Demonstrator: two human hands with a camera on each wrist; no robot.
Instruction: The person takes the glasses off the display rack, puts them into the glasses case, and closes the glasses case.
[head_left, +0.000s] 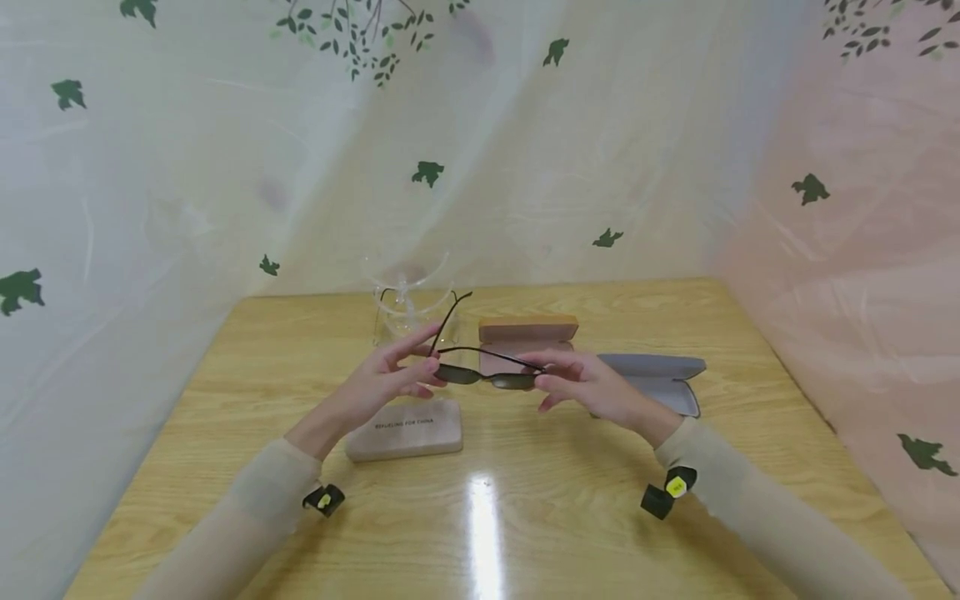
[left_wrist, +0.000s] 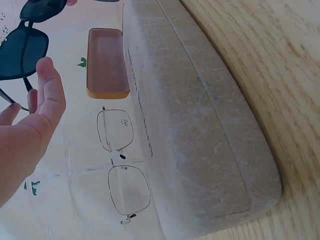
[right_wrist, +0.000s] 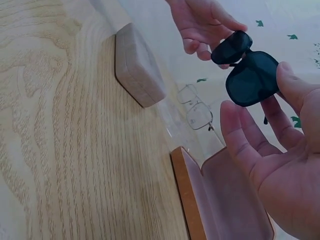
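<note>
Sunglasses [head_left: 458, 374]: held up above the table [head_left: 555, 517], spanning the gap between two hands;
Left hand [head_left: 378, 379]: thumb and fingers pinch one end of the sunglasses;
Right hand [head_left: 592, 386]: pinches the other end, thumb at the lens edge (smudges seem likely);
Drop risk: one pinch loosening could let them swing, perhaps onto the closed pale case [head_left: 405, 431];
Bend risk: uneven pulling between the hands could strain the frame;
Knock risk: a lowered right wrist might nudge the open grey case [head_left: 651, 365]

Pale case [head_left: 405, 437] — print apparently "REFUELING FOR CHINA", lens mark [left_wrist: 124, 122] — too small to read
</note>
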